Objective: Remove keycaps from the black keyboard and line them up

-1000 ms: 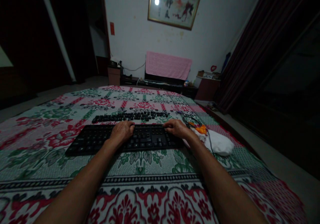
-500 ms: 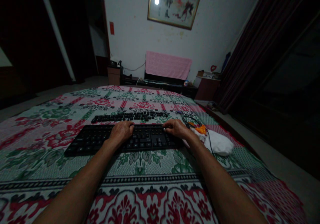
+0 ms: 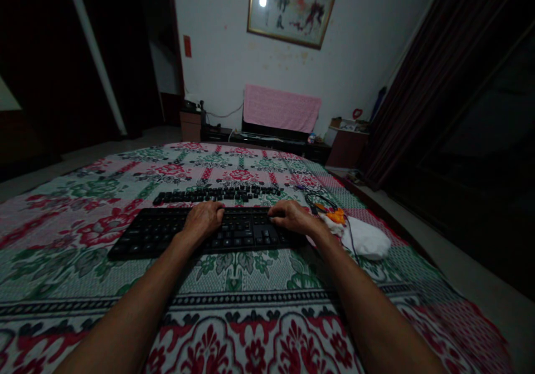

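Observation:
A black computer keyboard (image 3: 234,240) lies on the patterned bedspread in front of me. Its upper rows look bare of keycaps, while lower keys are in place. My left hand (image 3: 203,219) is closed over the keyboard's far edge near the middle, its fingertips mostly hidden. Over the number pad, my right hand (image 3: 290,216) is closed in a pinch, thumb and fingers together. Whatever it holds is too small to make out. Behind the keyboard lie several loose black keycaps (image 3: 188,195) in uneven rows.
To the right of the keyboard are a white bundle (image 3: 370,239), an orange item (image 3: 335,215) and a dark cable (image 3: 317,198). The bedspread (image 3: 234,329) spreads around them. Farther off, a pink towel (image 3: 280,107) hangs over a screen by the wall.
My right hand has shifted slightly left over the keyboard's number pad. The left hand and the loose keycaps stay where they were.

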{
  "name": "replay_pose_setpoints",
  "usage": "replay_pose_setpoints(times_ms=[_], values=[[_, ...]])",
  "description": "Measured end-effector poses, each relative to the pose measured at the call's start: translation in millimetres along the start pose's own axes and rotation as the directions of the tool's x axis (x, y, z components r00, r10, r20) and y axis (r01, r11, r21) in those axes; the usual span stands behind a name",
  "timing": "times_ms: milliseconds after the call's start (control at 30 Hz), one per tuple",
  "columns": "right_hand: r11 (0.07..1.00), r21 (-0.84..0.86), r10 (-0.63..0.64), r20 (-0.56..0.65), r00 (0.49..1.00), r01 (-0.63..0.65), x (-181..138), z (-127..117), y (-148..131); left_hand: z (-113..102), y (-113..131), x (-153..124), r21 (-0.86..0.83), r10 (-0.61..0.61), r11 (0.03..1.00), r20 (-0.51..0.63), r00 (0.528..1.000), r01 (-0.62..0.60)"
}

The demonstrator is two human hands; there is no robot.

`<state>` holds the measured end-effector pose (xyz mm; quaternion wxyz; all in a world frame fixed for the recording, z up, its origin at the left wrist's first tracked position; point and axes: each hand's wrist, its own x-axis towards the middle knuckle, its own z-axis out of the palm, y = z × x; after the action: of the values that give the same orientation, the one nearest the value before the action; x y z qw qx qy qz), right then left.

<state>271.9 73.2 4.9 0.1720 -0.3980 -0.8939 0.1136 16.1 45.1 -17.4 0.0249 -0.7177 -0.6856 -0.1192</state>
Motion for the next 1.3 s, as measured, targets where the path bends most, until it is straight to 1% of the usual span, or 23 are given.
replay_pose_setpoints(times_ms=[133, 367, 500, 733, 933, 1233, 1300], values=[[0.999, -0.014, -0.032, 0.014, 0.999, 0.032, -0.6, 1.0, -2.2, 0.7, -0.3, -0.2, -0.009, 0.001, 1.0, -0.001, 1.0, -0.001], [0.998, 0.029, 0.056, 0.023, 0.998, -0.056, -0.2, 1.8, -3.2, 0.4, -0.1, 0.2, -0.012, -0.004, 1.0, 0.006, 1.0, 0.004], [0.996, 0.044, 0.073, 0.04, 0.997, -0.075, 0.8, 2.1, -1.5, -1.1, 0.9, -0.8, -0.019, 0.007, 1.0, 0.002, 1.0, -0.007], [0.999, 0.015, 0.043, 0.031, 0.999, -0.043, 1.8, 2.7, 1.5, -1.0, 1.5, -1.2, -0.021, -0.007, 1.0, -0.003, 1.0, 0.007], [0.998, 0.043, 0.035, 0.004, 0.999, -0.035, 4.6, 6.5, 5.3, 0.6, 0.8, -0.5, -0.003, -0.002, 1.0, -0.004, 1.0, 0.002], [0.999, 0.041, 0.033, 0.032, 0.999, -0.034, 6.2, 7.0, 3.3, 1.2, 0.3, -0.8, 0.007, 0.008, 1.0, -0.006, 1.0, -0.008], [0.997, 0.044, 0.054, 0.049, 0.997, -0.056, 6.3, 8.4, 3.5, 0.6, 0.5, -1.1, 0.0, 0.014, 1.0, -0.007, 1.0, -0.014]])
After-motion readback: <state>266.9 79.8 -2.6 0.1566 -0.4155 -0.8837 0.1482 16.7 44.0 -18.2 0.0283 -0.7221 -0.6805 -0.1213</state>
